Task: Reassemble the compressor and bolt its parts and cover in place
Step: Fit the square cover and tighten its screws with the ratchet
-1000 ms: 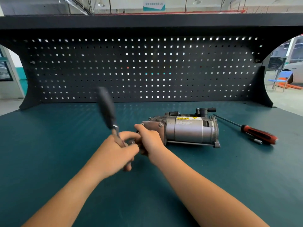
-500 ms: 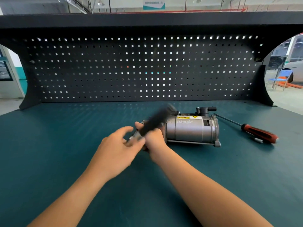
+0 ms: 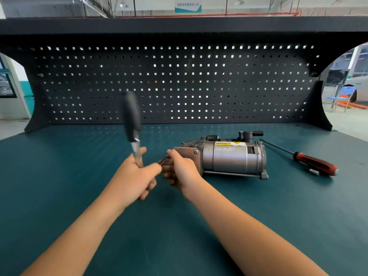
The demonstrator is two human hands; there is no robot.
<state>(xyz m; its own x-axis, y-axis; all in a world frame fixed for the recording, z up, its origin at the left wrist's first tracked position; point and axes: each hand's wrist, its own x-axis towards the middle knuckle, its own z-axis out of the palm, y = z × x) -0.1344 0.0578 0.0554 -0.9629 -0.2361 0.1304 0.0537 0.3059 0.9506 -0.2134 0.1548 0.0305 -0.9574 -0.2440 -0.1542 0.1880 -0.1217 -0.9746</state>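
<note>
The grey metal cylindrical compressor (image 3: 229, 158) lies on its side on the teal tabletop (image 3: 59, 176), ahead and to my right. My right hand (image 3: 180, 173) curls round its left end, under the flat end plate (image 3: 186, 153). My left hand (image 3: 132, 177), just beside it, grips the steel shank of a black-handled ratchet wrench (image 3: 131, 116) — handle pointing up. A red-and-black screwdriver (image 3: 314, 163) lies farther right.

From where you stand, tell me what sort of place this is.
Likely a repair workshop: a black pegboard backs the green workbench, a compressor lies on it, and a red-handled screwdriver lies to its right.
</note>
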